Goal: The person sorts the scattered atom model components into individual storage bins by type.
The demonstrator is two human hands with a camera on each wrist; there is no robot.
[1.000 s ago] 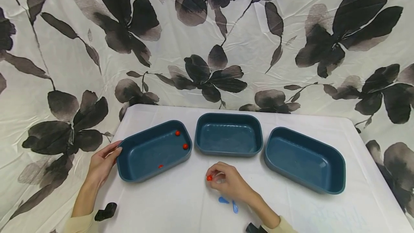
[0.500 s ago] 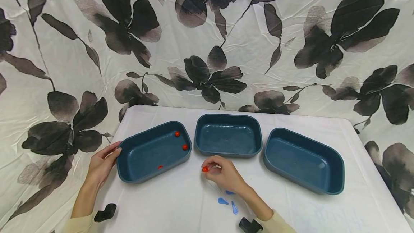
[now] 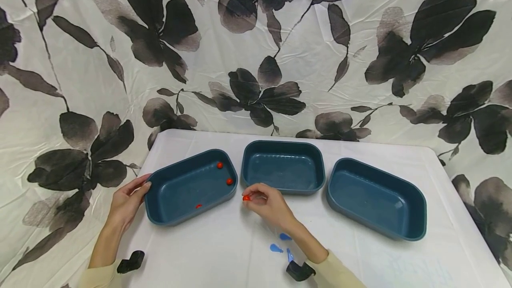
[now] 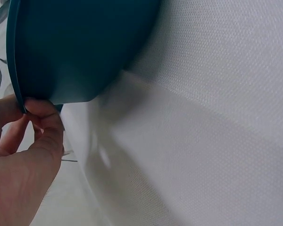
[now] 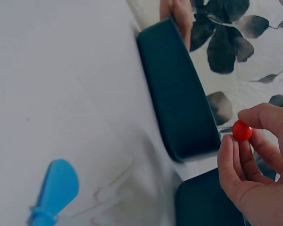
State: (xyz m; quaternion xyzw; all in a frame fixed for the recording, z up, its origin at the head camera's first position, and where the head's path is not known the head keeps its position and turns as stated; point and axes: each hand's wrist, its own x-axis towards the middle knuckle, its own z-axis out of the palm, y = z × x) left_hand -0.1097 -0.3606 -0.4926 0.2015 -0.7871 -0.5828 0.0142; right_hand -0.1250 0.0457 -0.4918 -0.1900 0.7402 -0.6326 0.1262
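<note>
With thumb and fingers my left hand (image 3: 125, 203) pinches the left end of a dark teal tray (image 3: 176, 190), the leftmost one. Its grip on the rim (image 4: 20, 94) shows in the left wrist view. Inside this tray lie a red ball (image 3: 220, 165), a second red ball (image 3: 230, 181) and a third red piece (image 3: 198, 206), partly hidden by the near wall. My right hand (image 3: 270, 206) holds a small glossy red ball (image 5: 242, 130) between its fingertips. It is above the table, right of the left tray and in front of the middle tray (image 3: 284, 172).
Another teal tray (image 3: 376, 199) stands at the right. Blue flat teardrop-shaped pieces (image 3: 276, 248) lie under the right forearm; one blue piece (image 5: 61, 186) shows a narrow neck. Faint clear outlines (image 5: 104, 193) lie beside it. A floral cloth (image 3: 256, 57) hangs behind the white table.
My right hand has moved left and away from me with the red ball, uncovering another blue piece. My left hand and the trays stay where they were.
</note>
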